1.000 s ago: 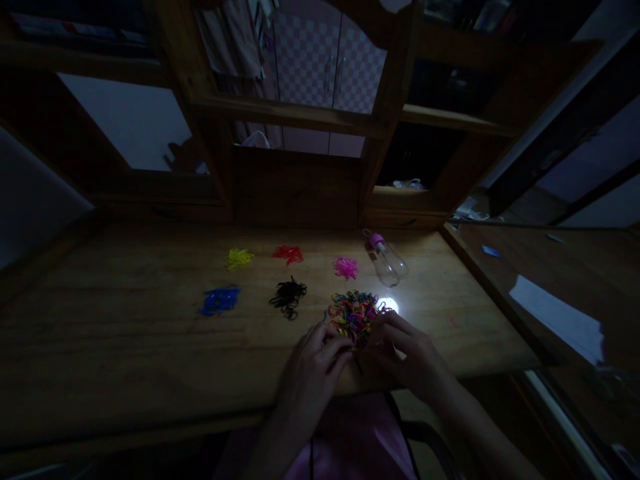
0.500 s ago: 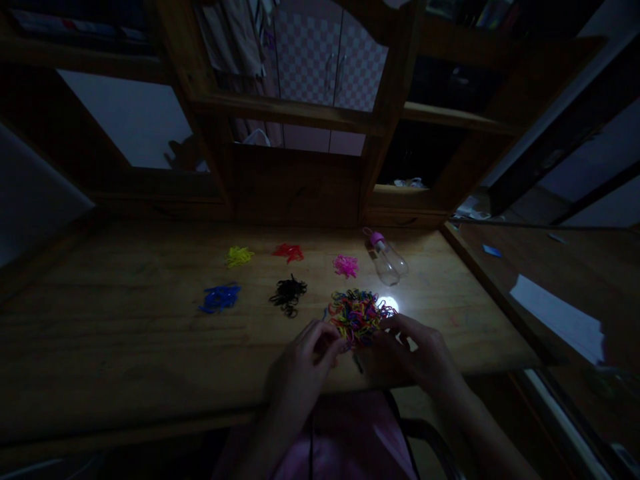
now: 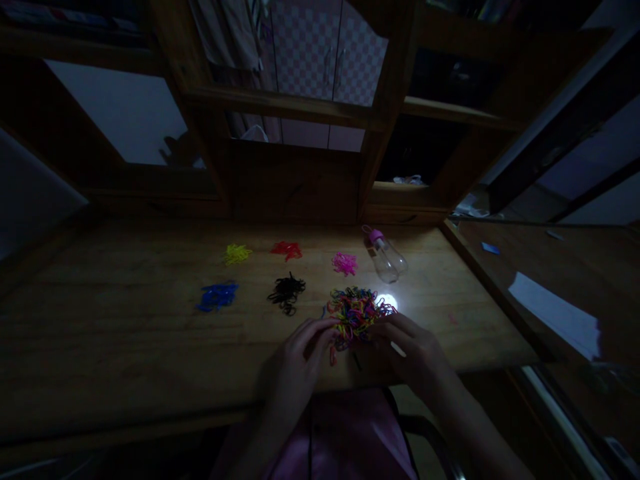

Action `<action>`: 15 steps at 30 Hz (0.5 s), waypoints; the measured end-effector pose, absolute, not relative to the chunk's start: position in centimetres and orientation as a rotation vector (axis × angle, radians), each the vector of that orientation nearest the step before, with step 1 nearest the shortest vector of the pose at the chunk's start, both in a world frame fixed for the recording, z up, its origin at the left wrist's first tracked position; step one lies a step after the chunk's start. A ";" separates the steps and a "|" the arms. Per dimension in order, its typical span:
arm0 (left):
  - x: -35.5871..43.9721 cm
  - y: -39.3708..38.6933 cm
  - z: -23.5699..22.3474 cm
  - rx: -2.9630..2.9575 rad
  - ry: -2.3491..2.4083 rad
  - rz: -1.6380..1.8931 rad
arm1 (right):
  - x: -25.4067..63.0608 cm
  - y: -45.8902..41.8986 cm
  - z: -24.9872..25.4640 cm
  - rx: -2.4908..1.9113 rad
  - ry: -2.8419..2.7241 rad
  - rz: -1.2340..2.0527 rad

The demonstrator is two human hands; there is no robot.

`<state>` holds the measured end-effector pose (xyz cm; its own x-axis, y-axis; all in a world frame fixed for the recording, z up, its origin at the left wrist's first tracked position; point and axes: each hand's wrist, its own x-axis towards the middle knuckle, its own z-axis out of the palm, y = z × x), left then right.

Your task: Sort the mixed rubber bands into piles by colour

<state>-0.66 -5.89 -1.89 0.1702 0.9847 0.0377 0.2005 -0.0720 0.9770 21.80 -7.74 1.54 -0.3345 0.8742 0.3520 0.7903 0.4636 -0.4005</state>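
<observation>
A pile of mixed-colour rubber bands [image 3: 356, 310] lies near the front of the wooden desk. My left hand [image 3: 299, 357] is at the pile's left front edge, thumb and fingers pinched together. From its fingertips a reddish rubber band [image 3: 333, 355] sticks out toward me. On the pile's right side, my right hand [image 3: 413, 343] has its fingers bent and closed in among the bands; their tips are partly hidden, and what they hold cannot be made out. Between the hands, a dark band [image 3: 357, 362] lies on the desk.
Sorted heaps lie beyond: yellow [image 3: 237, 253], red [image 3: 287, 251], pink [image 3: 345, 263], blue [image 3: 218, 295] and black [image 3: 287, 293]. A clear bottle with a pink cap [image 3: 389, 261] lies behind the pile. White paper [image 3: 555, 313] is on the right-hand surface. Shelves [image 3: 295, 180] rise at the back.
My left hand has shifted slightly left, and a reddish band now shows below its fingertips. My right hand has moved a little left, farther into the pile. The view has tilted slightly.
</observation>
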 end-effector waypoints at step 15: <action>-0.6 -6.0 -1.9 1.450 1.215 0.997 | 20.6 -6.9 1.4 -1.524 -2.223 0.113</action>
<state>-0.63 -6.03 -1.89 0.1690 0.9856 0.0066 0.1993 -0.0408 0.9791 20.56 -6.92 1.37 -0.2956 0.9041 0.3087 0.8680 0.3892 -0.3084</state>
